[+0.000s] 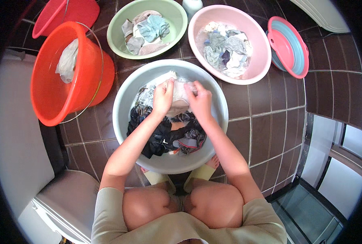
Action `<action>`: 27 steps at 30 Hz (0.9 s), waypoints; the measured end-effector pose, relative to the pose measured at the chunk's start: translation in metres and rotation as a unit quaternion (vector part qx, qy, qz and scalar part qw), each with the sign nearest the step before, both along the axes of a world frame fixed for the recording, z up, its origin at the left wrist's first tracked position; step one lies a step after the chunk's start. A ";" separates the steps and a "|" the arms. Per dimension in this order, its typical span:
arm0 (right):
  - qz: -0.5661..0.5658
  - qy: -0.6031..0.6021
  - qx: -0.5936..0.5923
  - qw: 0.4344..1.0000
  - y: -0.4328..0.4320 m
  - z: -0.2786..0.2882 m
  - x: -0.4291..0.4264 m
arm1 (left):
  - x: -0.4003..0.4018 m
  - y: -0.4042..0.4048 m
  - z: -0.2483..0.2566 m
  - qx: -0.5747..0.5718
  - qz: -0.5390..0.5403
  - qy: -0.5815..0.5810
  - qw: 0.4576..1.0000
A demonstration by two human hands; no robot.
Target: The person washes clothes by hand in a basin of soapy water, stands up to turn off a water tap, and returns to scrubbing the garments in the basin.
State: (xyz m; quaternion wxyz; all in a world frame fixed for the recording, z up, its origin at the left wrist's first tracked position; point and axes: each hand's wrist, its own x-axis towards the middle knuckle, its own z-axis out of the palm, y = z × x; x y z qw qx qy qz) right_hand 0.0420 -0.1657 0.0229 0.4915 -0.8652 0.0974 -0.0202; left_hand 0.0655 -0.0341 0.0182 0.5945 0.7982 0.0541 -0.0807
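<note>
A large pale grey-blue plastic basin (220, 122) stands on the floor before me, holding wet clothes and sudsy water. Over its far half, my left hand (163, 96) and my right hand (200, 97) grip a white cloth garment (180, 91) from its two sides, with foam around it. The garment's exact kind cannot be told. Dark wet clothes (156, 134) fill the near half of the basin, below my hands. Among them lies a grey piece with red edging (187, 142).
Beyond the basin stand a green basin (179, 33) and a pink basin (263, 55), both with wet clothes. An orange bucket (98, 73) holding a white plastic bag (68, 62) is at left, near a red bucket (83, 15). A folding pink-and-blue basin (298, 50) stands at right.
</note>
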 end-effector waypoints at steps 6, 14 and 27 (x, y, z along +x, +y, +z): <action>0.058 -0.049 0.020 0.997 0.031 0.022 0.004 | -0.030 -0.010 0.023 -0.072 0.052 0.047 0.995; 0.118 -0.046 -0.057 0.990 0.046 0.044 -0.005 | -0.045 0.003 0.041 -0.199 0.112 0.120 0.966; 0.189 -0.161 -0.081 0.965 0.066 0.052 -0.046 | -0.067 0.032 0.049 -0.295 0.107 0.195 0.929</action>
